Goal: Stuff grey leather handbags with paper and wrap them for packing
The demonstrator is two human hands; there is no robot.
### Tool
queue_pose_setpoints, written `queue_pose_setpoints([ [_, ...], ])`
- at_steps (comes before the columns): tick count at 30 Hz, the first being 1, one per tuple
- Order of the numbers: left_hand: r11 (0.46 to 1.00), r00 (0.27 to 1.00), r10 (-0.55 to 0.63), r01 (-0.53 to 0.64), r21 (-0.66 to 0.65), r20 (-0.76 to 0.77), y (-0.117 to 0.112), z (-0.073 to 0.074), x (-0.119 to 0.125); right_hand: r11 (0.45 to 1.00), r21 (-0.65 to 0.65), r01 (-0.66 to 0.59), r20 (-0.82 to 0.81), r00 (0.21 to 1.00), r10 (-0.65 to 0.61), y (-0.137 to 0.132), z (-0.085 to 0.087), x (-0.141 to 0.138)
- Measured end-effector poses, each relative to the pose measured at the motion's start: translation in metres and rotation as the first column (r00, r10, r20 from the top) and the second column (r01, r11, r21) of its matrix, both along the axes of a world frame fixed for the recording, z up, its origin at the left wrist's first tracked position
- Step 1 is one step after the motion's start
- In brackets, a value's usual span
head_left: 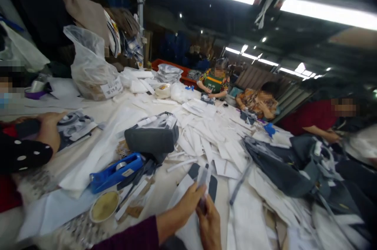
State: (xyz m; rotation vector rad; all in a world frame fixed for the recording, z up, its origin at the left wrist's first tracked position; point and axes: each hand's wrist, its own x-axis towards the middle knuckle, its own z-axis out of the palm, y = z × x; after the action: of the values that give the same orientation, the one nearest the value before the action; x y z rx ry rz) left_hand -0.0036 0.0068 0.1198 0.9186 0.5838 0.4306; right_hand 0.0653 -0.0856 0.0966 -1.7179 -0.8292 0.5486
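My left hand point(187, 203), in a dark purple sleeve, is closed on a narrow grey-and-white strip point(202, 175) that points away from me. Close against it, my right hand point(209, 220) has its fingers bent round the lower end of the same strip. Whether the strip is cloth or paper is unclear. Just beyond the hands lie dark grey pieces point(212, 188) beside white sheets. A blue tape dispenser point(116, 172) and a round tub of yellowish stuff point(104, 206) are to the left of my hands.
White paper scraps point(203, 132) cover the table's middle. A dark grey bag point(151, 138) stands ahead, and more dark bags point(282, 167) lie at right. A clear plastic sack point(92, 67) is at back left. Several people sit around the table, one arm point(48, 132) at left.
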Motion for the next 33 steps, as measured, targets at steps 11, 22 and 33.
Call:
queue_pose_setpoints([
  [11,0.995,0.987,-0.096,0.099,0.019,-0.129,0.006,-0.018,0.008,1.0,-0.013,-0.021,-0.008,1.0,0.021,0.001,0.003,-0.006],
  [22,0.992,0.959,-0.126,0.113,-0.064,-0.253,0.01,-0.046,0.018,0.997,-0.077,0.003,-0.168,0.986,-0.016,0.004,-0.022,-0.003],
  [33,0.983,0.949,-0.159,0.125,-0.138,-0.273,0.019,-0.062,0.029,0.998,-0.062,-0.011,-0.289,0.957,-0.007,0.01,-0.034,0.015],
])
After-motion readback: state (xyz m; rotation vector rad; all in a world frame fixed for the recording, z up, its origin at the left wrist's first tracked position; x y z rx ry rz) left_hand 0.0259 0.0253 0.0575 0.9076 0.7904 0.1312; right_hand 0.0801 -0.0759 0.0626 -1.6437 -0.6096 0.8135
